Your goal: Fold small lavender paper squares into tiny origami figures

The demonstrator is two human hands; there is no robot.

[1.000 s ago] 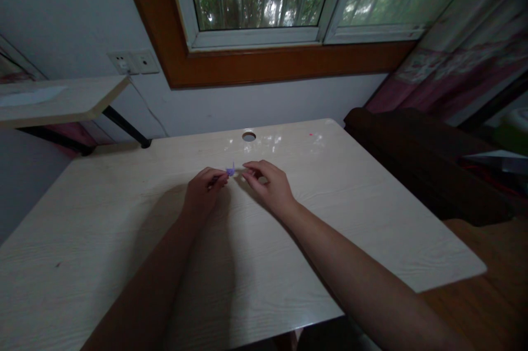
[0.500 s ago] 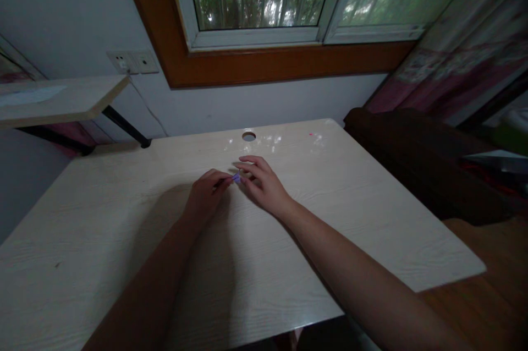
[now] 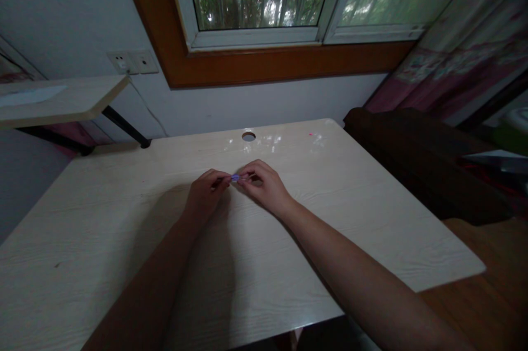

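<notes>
Between my two hands is a small purple-blue object [image 3: 235, 177], too small for me to tell its kind. My left hand [image 3: 205, 190] pinches its left end between thumb and fingertips. From the other side, my right hand [image 3: 264, 183] has thumb and fingers closed at its right end. Most of the object is covered by fingertips. Both hands are just above the pale wood-grain table [image 3: 280, 263], near its middle.
A round cable hole [image 3: 248, 136] is near the table's back edge, with a small pink speck [image 3: 311, 134] to its right. A raised shelf [image 3: 61, 100] on black legs stands at the left. Dark brown furniture [image 3: 412, 158] lies beyond the right edge.
My right hand's spread fingers have come together and closed on the right end of the small purple-blue object. My left hand has stayed nearly still.
</notes>
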